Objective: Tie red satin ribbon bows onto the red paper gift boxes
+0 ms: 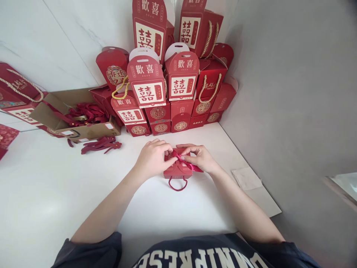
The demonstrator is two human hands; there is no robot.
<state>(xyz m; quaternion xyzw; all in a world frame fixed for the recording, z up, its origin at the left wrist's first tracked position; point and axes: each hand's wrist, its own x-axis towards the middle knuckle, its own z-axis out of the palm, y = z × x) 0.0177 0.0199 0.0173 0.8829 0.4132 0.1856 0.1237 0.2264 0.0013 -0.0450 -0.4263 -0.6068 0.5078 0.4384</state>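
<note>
A small red gift box (174, 173) stands on the white table, its dark red cord handle (178, 190) hanging toward me. Across its top runs a bright red ribbon (196, 168), gathered into a knot or bow at the middle. My left hand (154, 158) comes in from the left, thumb and fingers closed on the ribbon. From the right, my right hand (199, 158) pinches the ribbon near the same spot, and a loose tail sticks out below its fingers. The fingers partly hide the exact shape of the knot.
Behind the hands, red gift boxes (182, 80) are stacked against the wall. To the left, a cardboard box (92, 130) holds dark red ribbons (89, 113), with more ribbon strips (102, 145) before it. A clear packet (247, 178) lies near the right table edge, beside a grey wall.
</note>
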